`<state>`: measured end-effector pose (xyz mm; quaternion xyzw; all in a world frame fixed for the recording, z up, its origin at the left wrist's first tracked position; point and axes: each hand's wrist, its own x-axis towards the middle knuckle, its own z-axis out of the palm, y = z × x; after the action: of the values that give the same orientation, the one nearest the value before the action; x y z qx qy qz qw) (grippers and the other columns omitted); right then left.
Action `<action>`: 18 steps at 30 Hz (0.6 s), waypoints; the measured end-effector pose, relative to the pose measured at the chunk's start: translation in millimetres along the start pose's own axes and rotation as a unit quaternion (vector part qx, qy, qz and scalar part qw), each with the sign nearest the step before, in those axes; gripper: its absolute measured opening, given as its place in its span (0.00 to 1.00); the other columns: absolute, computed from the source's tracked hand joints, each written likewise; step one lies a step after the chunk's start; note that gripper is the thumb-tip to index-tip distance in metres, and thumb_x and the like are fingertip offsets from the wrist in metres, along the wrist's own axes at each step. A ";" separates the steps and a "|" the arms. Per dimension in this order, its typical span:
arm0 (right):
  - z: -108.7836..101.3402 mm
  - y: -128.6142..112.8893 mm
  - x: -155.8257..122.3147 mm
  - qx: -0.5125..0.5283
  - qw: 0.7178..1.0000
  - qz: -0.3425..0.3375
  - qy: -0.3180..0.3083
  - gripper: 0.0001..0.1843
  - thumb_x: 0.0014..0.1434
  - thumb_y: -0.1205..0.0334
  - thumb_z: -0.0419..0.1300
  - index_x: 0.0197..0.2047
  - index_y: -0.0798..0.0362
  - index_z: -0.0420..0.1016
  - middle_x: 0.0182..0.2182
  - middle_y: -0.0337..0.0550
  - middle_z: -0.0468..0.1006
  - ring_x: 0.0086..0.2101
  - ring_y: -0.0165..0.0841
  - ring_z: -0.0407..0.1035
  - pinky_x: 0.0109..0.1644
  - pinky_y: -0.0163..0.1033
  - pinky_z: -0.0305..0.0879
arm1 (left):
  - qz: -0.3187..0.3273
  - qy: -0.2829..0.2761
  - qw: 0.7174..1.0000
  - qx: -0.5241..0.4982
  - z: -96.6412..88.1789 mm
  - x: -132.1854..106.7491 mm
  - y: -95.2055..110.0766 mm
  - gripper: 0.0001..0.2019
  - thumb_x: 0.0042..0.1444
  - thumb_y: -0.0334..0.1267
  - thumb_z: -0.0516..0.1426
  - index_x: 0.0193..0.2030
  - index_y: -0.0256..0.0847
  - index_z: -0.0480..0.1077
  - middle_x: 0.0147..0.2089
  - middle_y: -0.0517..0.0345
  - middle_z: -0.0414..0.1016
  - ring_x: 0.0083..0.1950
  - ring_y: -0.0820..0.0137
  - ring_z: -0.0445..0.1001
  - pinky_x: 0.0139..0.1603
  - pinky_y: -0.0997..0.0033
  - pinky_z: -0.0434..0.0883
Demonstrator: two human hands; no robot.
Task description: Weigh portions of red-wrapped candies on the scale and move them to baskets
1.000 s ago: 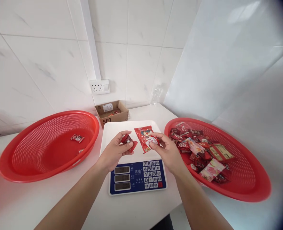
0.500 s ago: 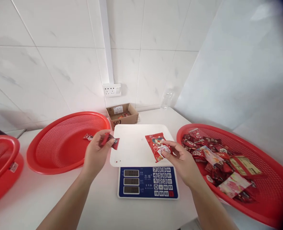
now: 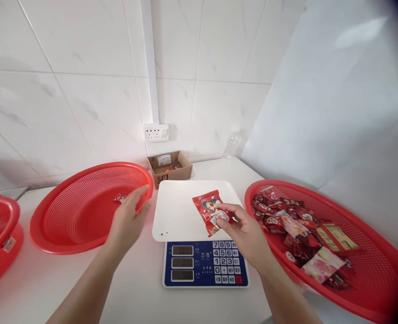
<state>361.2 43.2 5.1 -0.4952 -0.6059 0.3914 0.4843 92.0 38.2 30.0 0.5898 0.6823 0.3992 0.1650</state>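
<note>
Near the right rim of the left red basket is my left hand, its fingers stretched out and nothing visible in them. A small red-and-white wrapped sweet lies inside that basket, beyond the hand. My right hand pinches a red printed snack packet by its right side, thumb on top. The packet is above the white pan of a digital scale, whose blue keypad faces me.
On the right, another red basket holds many red packets and a few larger pale ones. A cardboard box with some packets stands behind the scale, and a clear plastic bottle is at the wall. Part of a third red basket shows far left.
My left hand has opened and shifted slightly left and down; the small red packet it held is out of sight. My right hand still holds the larger packet.
</note>
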 end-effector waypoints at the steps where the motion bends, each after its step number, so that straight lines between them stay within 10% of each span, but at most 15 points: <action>1: 2.2 -1.4 -1.7 -0.003 1.000 -0.017 -0.005 0.16 0.54 0.54 0.62 0.45 0.48 0.72 0.45 0.45 0.74 0.44 0.37 0.71 0.49 0.44 0.68 | 0.007 -0.052 0.998 -0.043 9.7 -5.3 6.5 0.23 0.58 0.50 0.51 0.58 0.45 0.64 0.56 0.48 0.72 0.56 0.57 0.69 0.54 0.57 0.67; 6: 14.1 -7.6 -14.5 -0.030 0.990 -0.136 -0.024 0.07 0.57 0.59 0.59 0.40 0.47 0.71 0.40 0.43 0.70 0.40 0.34 0.68 0.45 0.42 0.69 | 0.038 -0.277 0.897 -0.342 50.5 -27.4 42.2 0.22 0.58 0.51 0.52 0.55 0.42 0.68 0.51 0.50 0.76 0.50 0.61 0.73 0.52 0.61 0.68; 13: 10.6 -19.1 -24.7 0.090 0.992 -0.050 -0.071 0.19 0.59 0.54 0.58 0.53 0.43 0.62 0.51 0.45 0.70 0.49 0.34 0.66 0.51 0.43 0.67 | -0.031 -0.272 0.858 -0.434 52.8 -31.3 60.0 0.19 0.54 0.48 0.58 0.49 0.41 0.72 0.42 0.53 0.78 0.40 0.67 0.74 0.44 0.66 0.70; 18: 8.7 -28.2 -20.1 0.101 0.989 0.023 -0.102 0.14 0.59 0.50 0.57 0.41 0.51 0.71 0.37 0.43 0.77 0.38 0.33 0.71 0.44 0.39 0.68 | -0.025 -0.276 0.858 -0.432 49.0 -35.9 57.1 0.14 0.55 0.48 0.58 0.42 0.42 0.72 0.41 0.57 0.77 0.41 0.69 0.72 0.43 0.69 0.69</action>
<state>347.3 17.9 26.0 -0.4153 -0.5980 0.5100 0.4581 173.5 20.9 32.7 0.5279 0.3827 0.4704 0.5946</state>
